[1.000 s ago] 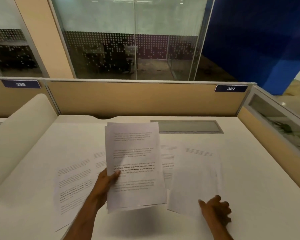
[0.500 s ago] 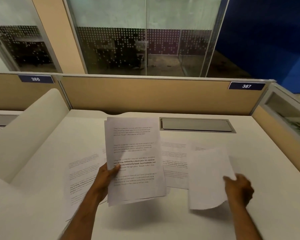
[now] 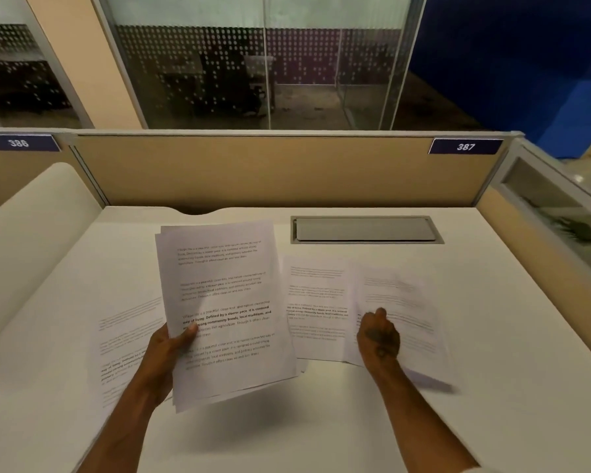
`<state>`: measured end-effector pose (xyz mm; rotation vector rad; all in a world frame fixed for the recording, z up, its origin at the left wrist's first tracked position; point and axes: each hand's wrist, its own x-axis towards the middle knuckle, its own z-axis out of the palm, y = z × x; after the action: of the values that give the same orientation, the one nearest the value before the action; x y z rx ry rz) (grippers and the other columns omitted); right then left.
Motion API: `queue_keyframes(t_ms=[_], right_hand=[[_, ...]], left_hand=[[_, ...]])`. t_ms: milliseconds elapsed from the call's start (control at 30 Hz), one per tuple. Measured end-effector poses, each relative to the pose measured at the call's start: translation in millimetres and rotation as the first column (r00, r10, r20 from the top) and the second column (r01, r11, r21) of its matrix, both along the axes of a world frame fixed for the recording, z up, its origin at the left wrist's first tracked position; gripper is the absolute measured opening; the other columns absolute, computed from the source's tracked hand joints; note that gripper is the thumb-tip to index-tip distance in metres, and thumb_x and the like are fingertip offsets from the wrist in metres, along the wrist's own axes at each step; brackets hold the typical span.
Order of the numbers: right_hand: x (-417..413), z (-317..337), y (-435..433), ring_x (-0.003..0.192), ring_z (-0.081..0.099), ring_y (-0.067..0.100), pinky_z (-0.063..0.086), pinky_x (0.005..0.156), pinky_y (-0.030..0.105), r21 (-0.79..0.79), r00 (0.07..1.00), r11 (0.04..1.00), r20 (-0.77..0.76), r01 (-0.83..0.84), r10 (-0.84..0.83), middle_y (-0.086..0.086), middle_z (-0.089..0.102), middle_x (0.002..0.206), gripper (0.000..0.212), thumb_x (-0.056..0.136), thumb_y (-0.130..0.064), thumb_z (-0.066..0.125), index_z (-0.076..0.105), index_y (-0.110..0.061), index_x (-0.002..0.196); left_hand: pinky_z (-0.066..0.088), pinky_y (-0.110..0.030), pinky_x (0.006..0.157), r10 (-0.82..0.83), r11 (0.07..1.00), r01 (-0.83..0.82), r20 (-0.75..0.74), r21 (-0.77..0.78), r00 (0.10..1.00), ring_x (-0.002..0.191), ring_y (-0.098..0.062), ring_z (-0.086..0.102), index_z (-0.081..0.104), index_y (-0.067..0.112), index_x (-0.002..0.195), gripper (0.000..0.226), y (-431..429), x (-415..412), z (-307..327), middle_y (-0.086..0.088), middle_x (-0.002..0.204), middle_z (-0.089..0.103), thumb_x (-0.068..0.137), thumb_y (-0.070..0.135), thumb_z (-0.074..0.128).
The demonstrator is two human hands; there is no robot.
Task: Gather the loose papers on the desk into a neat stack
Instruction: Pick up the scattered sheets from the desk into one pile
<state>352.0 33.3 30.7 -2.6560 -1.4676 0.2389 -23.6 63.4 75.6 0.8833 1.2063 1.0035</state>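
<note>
Papers, white printed sheets, are split between the person's hands and the white desk (image 3: 321, 438). Nearest, the left hand (image 3: 166, 349) holds a small sheaf of printed sheets (image 3: 224, 312) raised off the desk and tilted, thumb pressed across the front of the top page and the other fingers hidden behind it. The right hand (image 3: 379, 336) is closed on the lower edge of a single blurred sheet (image 3: 400, 312), its fingers curled around the paper, which is partly lifted at that side. Just beside that sheet, a flat printed page (image 3: 316, 308) lies on the desk, its left edge under the sheaf. Another printed page (image 3: 127, 343) lies flat left of the left hand. Farther back a grey rectangular cable hatch (image 3: 365, 229) is set in the desktop, before a tan partition panel (image 3: 270, 169) bearing a blue label marked 387 (image 3: 465, 146).
</note>
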Motion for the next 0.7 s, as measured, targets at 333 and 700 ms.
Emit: queue_keyframes(t_ms=[333,700], right_hand=[[62.5,-17.7,-15.7,0.122,0.049,0.042,0.043,0.102,0.052,0.099,0.798,0.825,-0.342,0.556,-0.497,0.024,0.05,0.135,0.045,0.096,-0.034,0.057,0.057,-0.006,0.131],[92.8,-10.4,2.3,0.141,0.03,0.045,0.025,0.115,0.06,-0.342,0.624,0.745,-0.409,0.572,-0.666,0.026,0.028,0.153,0.116,0.066,-0.048,0.087,0.02,-0.005,0.151]], left_hand=[[0.064,-0.058,0.072,0.031,0.999,-0.032,-0.008,-0.03,0.999,0.087,-0.043,0.077,0.062,0.011,0.125,0.037,-2.5,1.7,-7.0,-0.019,0.11,0.079,0.089,0.016,0.065],[0.066,-0.051,0.065,0.07,0.996,-0.07,-0.003,-0.049,0.998,0.085,-0.039,0.079,0.066,0.01,0.118,0.021,-6.2,13.1,-9.8,-0.018,0.106,0.08,0.098,0.009,0.059]])
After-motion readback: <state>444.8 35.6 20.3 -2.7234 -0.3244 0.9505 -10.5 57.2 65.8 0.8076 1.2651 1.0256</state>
